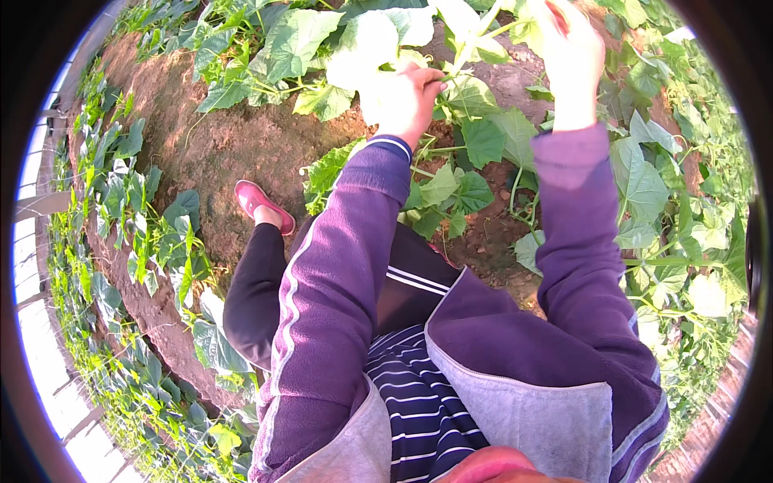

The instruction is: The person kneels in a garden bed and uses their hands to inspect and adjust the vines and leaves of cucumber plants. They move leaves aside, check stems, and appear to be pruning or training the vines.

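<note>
My left hand [406, 99] pinches a thin green stem of a cucumber vine [462, 57] between thumb and fingertips. The vine rises to the top edge, its upper part washed out by sunlight. To the right, my right hand [570, 51] is raised beside the vine's top, fingers curled near a pale leaf. Glare and the frame's edge hide whether it grips anything. Broad lobed leaves [483, 142] spread below and between my hands. A large sunlit leaf [365, 45] stands just beyond my left hand.
Bare brown soil [181, 133] forms a path on the left, where my foot in a red shoe [264, 205] rests. More vine rows [139, 229] line the far left, beside a bright framed wall [27, 241]. Dense foliage [676, 169] crowds the right, close to my right sleeve.
</note>
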